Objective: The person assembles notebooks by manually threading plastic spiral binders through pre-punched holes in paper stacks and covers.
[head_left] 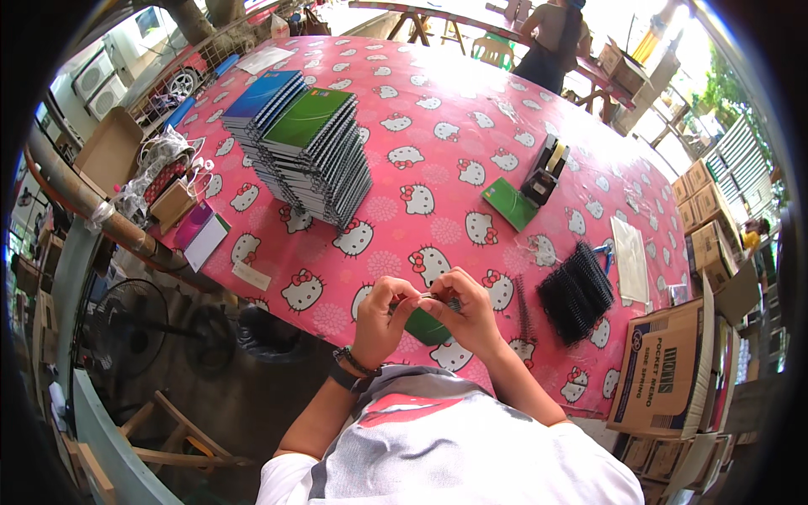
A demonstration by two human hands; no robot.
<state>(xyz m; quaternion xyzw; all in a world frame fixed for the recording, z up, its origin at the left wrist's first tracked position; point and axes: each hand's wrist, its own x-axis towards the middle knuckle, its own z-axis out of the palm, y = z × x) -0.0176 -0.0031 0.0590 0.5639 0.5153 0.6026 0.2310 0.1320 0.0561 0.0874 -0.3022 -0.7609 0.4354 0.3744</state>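
Close to my body at the table's near edge, a small green notebook (427,329) sits between my hands. My left hand (384,321) is closed, thumb and fingertips pinched at the notebook's far edge. My right hand (468,315) pinches at the same spot, its fingertips almost meeting the left ones. Whatever fine part lies between the fingertips is too small to make out. Right of my hands lies a single black spiral coil (523,308), beside a heap of black spiral coils (576,293). A blue-handled tool (604,252) lies partly behind that heap.
Tall stacks of spiral notebooks (313,119) stand at left. A black tape dispenser (547,172) is beside a green notebook (508,204). A white strip (629,259) and an open cardboard box (661,370) are at right. A person (553,42) stands beyond the pink-covered table (404,236).
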